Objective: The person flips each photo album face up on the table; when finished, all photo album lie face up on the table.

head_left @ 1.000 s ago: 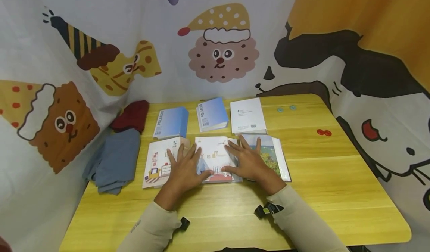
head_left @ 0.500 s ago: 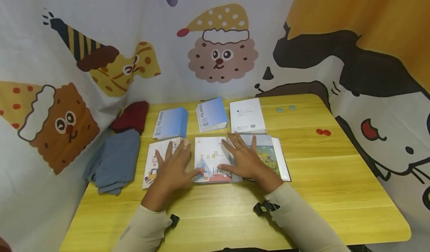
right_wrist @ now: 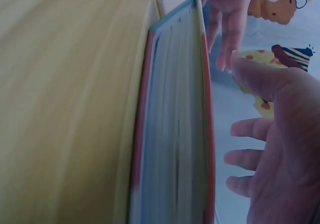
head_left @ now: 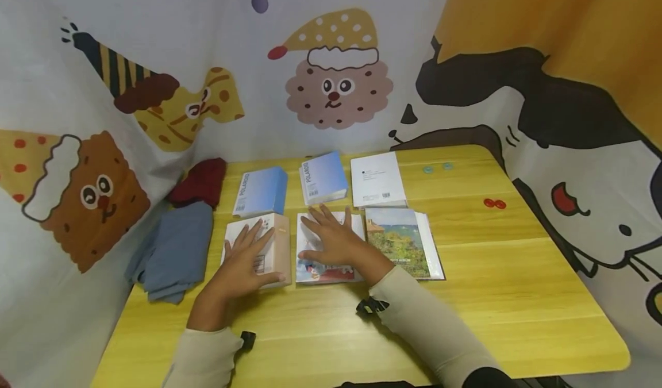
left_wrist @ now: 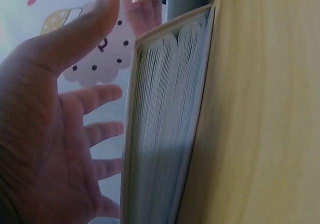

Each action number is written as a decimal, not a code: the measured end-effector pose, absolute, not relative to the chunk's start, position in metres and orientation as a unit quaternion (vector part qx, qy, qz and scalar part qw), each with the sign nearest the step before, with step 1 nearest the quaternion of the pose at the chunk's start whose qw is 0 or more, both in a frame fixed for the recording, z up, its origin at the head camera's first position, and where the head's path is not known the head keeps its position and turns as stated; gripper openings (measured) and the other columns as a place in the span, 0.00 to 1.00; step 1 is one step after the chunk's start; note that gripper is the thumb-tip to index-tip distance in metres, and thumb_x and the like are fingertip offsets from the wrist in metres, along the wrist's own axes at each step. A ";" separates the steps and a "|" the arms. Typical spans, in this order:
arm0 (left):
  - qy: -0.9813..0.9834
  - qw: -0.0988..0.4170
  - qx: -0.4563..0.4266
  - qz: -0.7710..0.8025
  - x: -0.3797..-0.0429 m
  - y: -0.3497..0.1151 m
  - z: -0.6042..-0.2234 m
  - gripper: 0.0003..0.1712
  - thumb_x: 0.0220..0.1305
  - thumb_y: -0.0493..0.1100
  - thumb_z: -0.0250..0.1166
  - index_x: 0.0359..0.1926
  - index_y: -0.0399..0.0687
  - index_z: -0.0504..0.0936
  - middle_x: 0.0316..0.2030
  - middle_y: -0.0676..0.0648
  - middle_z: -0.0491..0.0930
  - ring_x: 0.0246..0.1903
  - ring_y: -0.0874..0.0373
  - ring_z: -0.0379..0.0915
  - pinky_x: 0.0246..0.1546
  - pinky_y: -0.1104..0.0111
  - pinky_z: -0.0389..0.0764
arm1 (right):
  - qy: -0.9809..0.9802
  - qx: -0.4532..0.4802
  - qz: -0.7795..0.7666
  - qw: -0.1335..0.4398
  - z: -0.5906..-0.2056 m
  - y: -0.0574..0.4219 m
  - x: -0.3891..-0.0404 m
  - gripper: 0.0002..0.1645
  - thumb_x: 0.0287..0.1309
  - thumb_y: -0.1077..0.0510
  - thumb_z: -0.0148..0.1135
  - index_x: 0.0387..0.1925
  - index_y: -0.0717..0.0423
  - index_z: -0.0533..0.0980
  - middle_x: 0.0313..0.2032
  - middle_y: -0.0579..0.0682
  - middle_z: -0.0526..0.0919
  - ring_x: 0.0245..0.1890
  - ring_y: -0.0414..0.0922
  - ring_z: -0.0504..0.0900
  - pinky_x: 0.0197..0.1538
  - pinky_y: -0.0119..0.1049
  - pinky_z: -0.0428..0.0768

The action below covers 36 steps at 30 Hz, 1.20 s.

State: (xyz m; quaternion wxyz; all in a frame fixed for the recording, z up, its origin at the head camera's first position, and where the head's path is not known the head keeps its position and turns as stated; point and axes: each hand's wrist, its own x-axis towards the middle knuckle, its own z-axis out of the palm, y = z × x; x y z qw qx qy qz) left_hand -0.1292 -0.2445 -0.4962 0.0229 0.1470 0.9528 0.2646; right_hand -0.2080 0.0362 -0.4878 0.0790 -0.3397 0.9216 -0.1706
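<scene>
Three photo albums lie in a front row on the table in the head view. My left hand (head_left: pixel 239 267) is spread over the left album (head_left: pixel 281 250), which has a cream spine; in the left wrist view its fingertips reach the cover's edge, and contact is hard to tell. My right hand (head_left: pixel 336 241), fingers spread, hovers over the middle album (head_left: pixel 337 275), whose cover shows a drawing. In the right wrist view a gap shows between its fingertips and the cover. To the right, the landscape-covered album (head_left: pixel 395 238) lies untouched by either hand.
Behind stand two blue albums, left (head_left: pixel 261 189) and middle (head_left: pixel 324 178), and a white one (head_left: pixel 379 179). Grey-blue folded cloth (head_left: pixel 181 250) and dark red cloth (head_left: pixel 199 182) lie at left. Red discs (head_left: pixel 494 203) and pale blue discs (head_left: pixel 437 168) sit at right.
My left hand has moved left, off the middle album and onto the left one. My right hand has shifted left from between the middle and right albums to over the middle one.
</scene>
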 end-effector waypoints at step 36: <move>0.945 0.018 0.155 0.287 -0.123 -0.253 -0.510 0.64 0.47 0.60 0.89 0.83 0.51 0.70 0.86 0.35 0.56 0.86 0.26 0.42 0.72 0.14 0.37 | 0.917 -0.340 -0.153 0.144 -0.496 -0.032 -0.241 0.61 0.63 0.27 0.73 0.88 0.40 0.57 0.85 0.48 0.64 0.90 0.62 0.43 0.80 0.83 0.31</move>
